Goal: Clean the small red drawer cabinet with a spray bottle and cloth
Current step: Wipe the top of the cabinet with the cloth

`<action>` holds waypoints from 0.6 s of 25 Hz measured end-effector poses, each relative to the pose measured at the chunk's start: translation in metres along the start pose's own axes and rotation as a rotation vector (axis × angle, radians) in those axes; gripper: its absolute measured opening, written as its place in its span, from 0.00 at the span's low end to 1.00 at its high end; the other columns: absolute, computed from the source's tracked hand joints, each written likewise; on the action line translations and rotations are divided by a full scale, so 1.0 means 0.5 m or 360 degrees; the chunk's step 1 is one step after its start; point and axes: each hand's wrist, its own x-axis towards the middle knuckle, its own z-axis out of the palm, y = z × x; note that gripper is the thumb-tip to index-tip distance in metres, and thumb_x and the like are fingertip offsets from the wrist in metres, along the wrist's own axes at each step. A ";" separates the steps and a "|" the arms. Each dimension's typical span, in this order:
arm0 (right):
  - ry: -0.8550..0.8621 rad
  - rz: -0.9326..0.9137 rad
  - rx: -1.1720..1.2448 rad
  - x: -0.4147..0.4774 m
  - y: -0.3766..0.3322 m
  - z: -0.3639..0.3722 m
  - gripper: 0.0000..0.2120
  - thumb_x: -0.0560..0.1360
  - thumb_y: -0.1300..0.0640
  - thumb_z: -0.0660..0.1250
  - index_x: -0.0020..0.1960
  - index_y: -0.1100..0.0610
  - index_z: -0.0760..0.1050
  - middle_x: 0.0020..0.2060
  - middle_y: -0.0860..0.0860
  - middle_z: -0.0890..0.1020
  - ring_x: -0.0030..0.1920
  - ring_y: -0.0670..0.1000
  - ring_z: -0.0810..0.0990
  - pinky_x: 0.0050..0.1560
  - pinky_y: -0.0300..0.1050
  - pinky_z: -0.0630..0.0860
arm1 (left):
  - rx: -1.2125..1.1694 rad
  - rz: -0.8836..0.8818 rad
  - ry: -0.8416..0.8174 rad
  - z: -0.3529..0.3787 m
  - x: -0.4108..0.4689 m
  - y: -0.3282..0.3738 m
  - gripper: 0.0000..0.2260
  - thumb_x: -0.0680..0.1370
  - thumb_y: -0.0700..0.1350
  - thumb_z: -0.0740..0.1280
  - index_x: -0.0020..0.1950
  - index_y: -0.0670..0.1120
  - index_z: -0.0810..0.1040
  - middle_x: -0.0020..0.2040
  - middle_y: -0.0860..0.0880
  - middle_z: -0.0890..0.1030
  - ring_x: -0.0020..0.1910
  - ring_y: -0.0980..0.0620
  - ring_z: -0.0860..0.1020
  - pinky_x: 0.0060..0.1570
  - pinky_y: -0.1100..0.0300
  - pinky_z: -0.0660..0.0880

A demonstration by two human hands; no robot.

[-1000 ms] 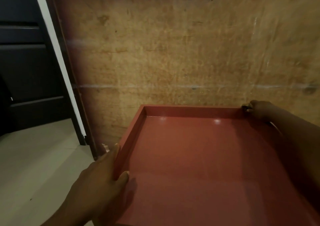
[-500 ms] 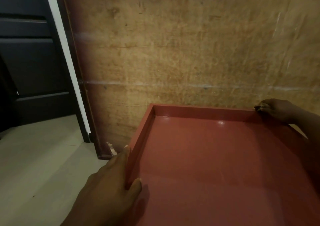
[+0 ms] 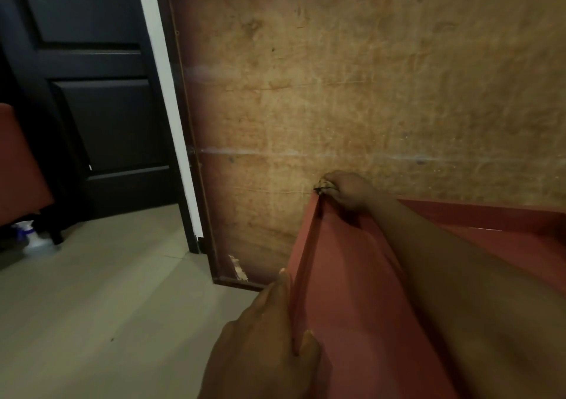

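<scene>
1. Swept over from the far right corner to the far left corner of the red drawer (image 3: 352, 291) with the right hand (image 3: 346, 190)!
2. Pinched a small dark scrap (image 3: 321, 188) in curled fingers on that corner.
3. Gripped the left wall at 6 o'clock with the left hand (image 3: 263, 337), fingers pressed together outside, thumb inside.
4. Kept the drawer at 4 o'clock, against the wooden panel (image 3: 367, 92).
5. Spotted the spray bottle (image 3: 30, 236) on the floor at 9 o'clock.

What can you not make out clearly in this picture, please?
Head view:
- The small dark thing the right hand pinches at the red drawer's far corner: too small to identify.
- Spray bottle, far left: dim and blurred.
- Drawer's right side: hidden by the forearm, cut off by the frame edge.
</scene>
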 end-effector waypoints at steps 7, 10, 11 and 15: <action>-0.0070 -0.0046 0.0015 0.041 -0.044 0.017 0.13 0.80 0.50 0.61 0.58 0.55 0.77 0.55 0.56 0.80 0.56 0.59 0.76 0.57 0.50 0.69 | 0.0017 -0.0034 0.0025 0.003 -0.001 0.003 0.35 0.78 0.60 0.58 0.78 0.62 0.40 0.79 0.61 0.54 0.73 0.53 0.65 0.69 0.57 0.62; -0.0129 -0.0110 -0.0065 0.064 -0.079 0.037 0.12 0.80 0.49 0.59 0.56 0.51 0.79 0.55 0.52 0.80 0.56 0.57 0.75 0.61 0.51 0.64 | 0.0003 -0.0024 0.0031 0.002 0.001 0.005 0.33 0.79 0.58 0.58 0.78 0.60 0.42 0.79 0.60 0.54 0.73 0.54 0.64 0.69 0.58 0.62; -0.0141 -0.0085 -0.0085 0.065 -0.083 0.040 0.12 0.80 0.49 0.59 0.56 0.50 0.79 0.55 0.51 0.80 0.57 0.56 0.76 0.61 0.51 0.63 | -0.0003 -0.0033 0.0034 0.003 0.001 0.005 0.33 0.79 0.58 0.57 0.79 0.60 0.43 0.79 0.60 0.55 0.73 0.54 0.64 0.69 0.57 0.62; -0.0114 0.0052 -0.0041 0.038 -0.106 0.033 0.10 0.78 0.52 0.60 0.53 0.48 0.80 0.57 0.49 0.79 0.59 0.55 0.76 0.64 0.53 0.63 | -0.0077 -0.0073 0.0093 -0.004 -0.009 0.011 0.29 0.80 0.57 0.55 0.79 0.60 0.47 0.79 0.58 0.59 0.74 0.53 0.64 0.69 0.57 0.62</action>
